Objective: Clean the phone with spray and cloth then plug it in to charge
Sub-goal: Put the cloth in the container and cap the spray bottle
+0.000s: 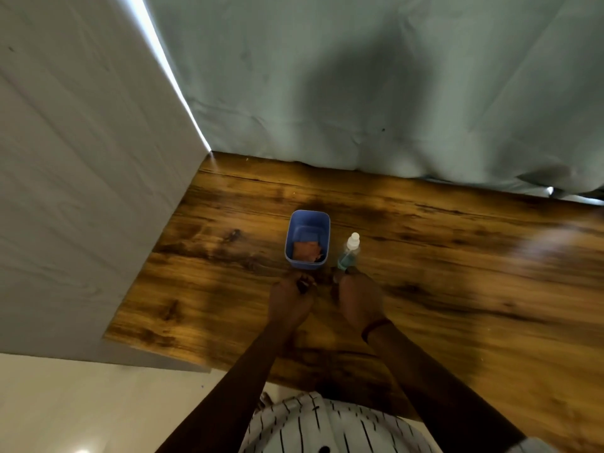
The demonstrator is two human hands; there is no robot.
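Two hands rest on the table (425, 256), whose bare wood runs wide to the right of them; a white panel (81, 191) bounds its left edge and a grey sheet (359, 93) its far edge. Just beyond the left hand (291, 299), fingers curled, grip unclear, stands a blue bin (308, 220) holding an orange cloth (306, 250). The right hand (358, 297) lies flat, its fingertips touching the spray bottle (349, 253). No phone shows.

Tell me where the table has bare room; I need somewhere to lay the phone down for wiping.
Widest bare wood: right of the spray bottle. More lies left of the blue bin, toward the white panel. Crowded: the centre, where left hand and right hand sit right before bin and bottle.
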